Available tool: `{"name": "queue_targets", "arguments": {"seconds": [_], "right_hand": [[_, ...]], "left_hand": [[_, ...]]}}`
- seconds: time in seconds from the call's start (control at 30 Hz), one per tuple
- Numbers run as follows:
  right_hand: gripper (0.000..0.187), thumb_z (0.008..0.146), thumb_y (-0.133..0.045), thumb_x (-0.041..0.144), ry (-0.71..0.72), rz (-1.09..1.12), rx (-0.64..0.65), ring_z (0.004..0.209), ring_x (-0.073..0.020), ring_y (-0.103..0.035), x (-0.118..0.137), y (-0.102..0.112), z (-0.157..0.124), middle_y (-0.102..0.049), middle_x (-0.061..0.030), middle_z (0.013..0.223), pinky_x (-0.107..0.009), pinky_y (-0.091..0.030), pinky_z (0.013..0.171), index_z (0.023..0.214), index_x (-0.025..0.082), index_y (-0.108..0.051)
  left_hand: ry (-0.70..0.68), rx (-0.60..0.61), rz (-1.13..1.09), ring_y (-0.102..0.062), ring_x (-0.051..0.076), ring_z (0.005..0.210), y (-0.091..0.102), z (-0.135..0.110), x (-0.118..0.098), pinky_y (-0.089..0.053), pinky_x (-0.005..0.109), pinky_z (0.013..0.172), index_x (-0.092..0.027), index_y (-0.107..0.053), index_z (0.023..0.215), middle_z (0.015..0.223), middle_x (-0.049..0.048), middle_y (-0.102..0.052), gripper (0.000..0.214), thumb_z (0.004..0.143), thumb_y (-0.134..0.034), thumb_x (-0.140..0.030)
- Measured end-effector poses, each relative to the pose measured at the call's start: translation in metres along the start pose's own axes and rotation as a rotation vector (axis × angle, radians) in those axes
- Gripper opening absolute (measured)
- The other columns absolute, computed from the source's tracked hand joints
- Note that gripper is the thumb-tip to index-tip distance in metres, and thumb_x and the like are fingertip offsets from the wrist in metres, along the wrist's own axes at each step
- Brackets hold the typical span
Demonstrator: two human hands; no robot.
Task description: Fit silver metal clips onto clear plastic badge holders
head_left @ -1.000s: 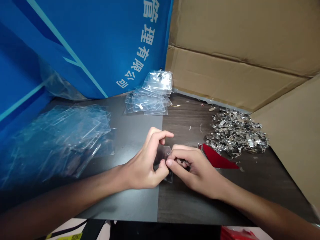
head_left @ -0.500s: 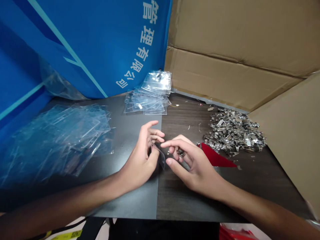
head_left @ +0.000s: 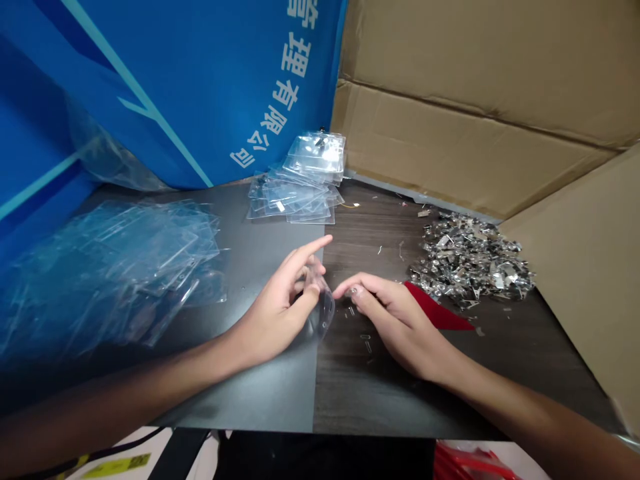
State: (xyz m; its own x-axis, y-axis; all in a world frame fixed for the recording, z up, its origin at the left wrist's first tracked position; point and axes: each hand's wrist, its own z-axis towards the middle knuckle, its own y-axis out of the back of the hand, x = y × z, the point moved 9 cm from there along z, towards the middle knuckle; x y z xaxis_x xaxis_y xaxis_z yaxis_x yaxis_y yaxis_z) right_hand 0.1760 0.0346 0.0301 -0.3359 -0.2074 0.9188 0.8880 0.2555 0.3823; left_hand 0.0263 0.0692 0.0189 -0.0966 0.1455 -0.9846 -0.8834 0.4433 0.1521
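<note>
Left to right: a blue printed banner with white Chinese characters stands behind a dark two-tone tabletop; a loose heap of clear plastic sleeves lies at the left, and a smaller stack of clear plastic sleeves sits against the banner's foot. Left hand: index finger extended, thumb and remaining fingers gripping a clear plastic badge holder at table centre. Right hand: fingers loosely together, just beside the holder; any small part under them cannot be told. Small silver metal clips lie below its fingertips. Beyond are a red felt triangle, a heap of silver metal scraps just beside it, and tan corrugated cardboard sheets.
</note>
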Motion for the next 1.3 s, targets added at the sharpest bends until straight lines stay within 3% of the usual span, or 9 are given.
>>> {"name": "queue_targets", "arguments": {"seconds": [0.17,0.4,0.7,0.87,0.97,1.1,1.3], "right_hand": [[0.028,0.121,-0.043,0.038,-0.026,0.015,0.115,0.088,-0.0161,-0.061,0.004,-0.007,-0.001,-0.068,0.0011,0.096,-0.031,-0.044,0.082,0.110,0.024,-0.064],[0.032,0.121,-0.044,0.039,-0.036,0.090,0.290,0.088,-0.0158,-0.057,0.006,-0.021,-0.001,-0.064,0.0019,0.092,-0.031,-0.040,0.084,0.099,0.023,-0.061],[0.031,0.119,-0.049,0.037,-0.023,0.096,0.299,0.073,-0.0137,-0.047,0.002,-0.024,-0.001,-0.054,0.0047,0.079,-0.028,-0.037,0.073,0.096,0.023,-0.064],[0.041,0.114,-0.059,0.048,-0.170,0.127,0.241,0.063,-0.0126,-0.046,-0.016,-0.022,0.001,-0.053,0.0060,0.070,-0.028,-0.034,0.063,0.083,0.022,-0.059],[0.040,0.115,-0.055,0.044,-0.131,0.060,0.245,0.067,-0.0133,-0.049,-0.013,-0.021,0.001,-0.055,0.0050,0.072,-0.029,-0.036,0.067,0.083,0.021,-0.064],[0.030,0.116,-0.053,0.034,-0.057,0.041,0.270,0.078,-0.0142,-0.051,0.002,-0.022,-0.002,-0.057,0.0041,0.082,-0.029,-0.038,0.076,0.088,0.022,-0.058],[0.026,0.103,-0.077,0.037,-0.082,0.115,0.281,0.076,-0.0143,-0.048,0.004,-0.023,-0.005,-0.050,0.0043,0.084,-0.028,-0.040,0.069,0.090,0.022,-0.059]], "left_hand": [[0.054,0.008,-0.036,-0.057,0.018,0.087,0.000,0.002,0.003,-0.051,0.035,0.081,-0.024,-0.055,0.154,0.097,0.0018,-0.051,0.050,0.105,-0.059,-0.028],[0.033,0.010,-0.134,-0.056,0.019,0.089,-0.001,0.001,0.007,-0.051,0.035,0.079,-0.024,-0.050,0.151,0.102,0.0021,-0.046,0.049,0.105,-0.065,-0.036],[-0.022,0.037,-0.019,-0.053,0.019,0.092,-0.004,-0.001,0.004,-0.049,0.040,0.087,-0.024,-0.047,0.152,0.107,0.0036,-0.048,0.050,0.106,-0.063,-0.031],[-0.068,0.040,0.049,-0.051,0.018,0.090,-0.003,-0.002,-0.003,-0.046,0.040,0.087,-0.024,-0.045,0.152,0.109,0.0037,-0.047,0.049,0.106,-0.061,-0.026],[-0.060,0.036,0.052,-0.050,0.017,0.087,-0.003,-0.001,-0.002,-0.045,0.038,0.084,-0.024,-0.044,0.151,0.108,0.0029,-0.046,0.049,0.105,-0.061,-0.025],[-0.036,0.050,0.051,-0.047,0.017,0.087,-0.002,-0.001,-0.001,-0.044,0.037,0.082,-0.025,-0.044,0.151,0.108,0.0026,-0.044,0.049,0.105,-0.062,-0.027],[-0.019,0.122,0.028,-0.048,0.020,0.099,-0.005,-0.003,-0.003,-0.046,0.037,0.091,-0.028,-0.037,0.156,0.113,0.0043,-0.045,0.062,0.102,-0.068,-0.033]]}}
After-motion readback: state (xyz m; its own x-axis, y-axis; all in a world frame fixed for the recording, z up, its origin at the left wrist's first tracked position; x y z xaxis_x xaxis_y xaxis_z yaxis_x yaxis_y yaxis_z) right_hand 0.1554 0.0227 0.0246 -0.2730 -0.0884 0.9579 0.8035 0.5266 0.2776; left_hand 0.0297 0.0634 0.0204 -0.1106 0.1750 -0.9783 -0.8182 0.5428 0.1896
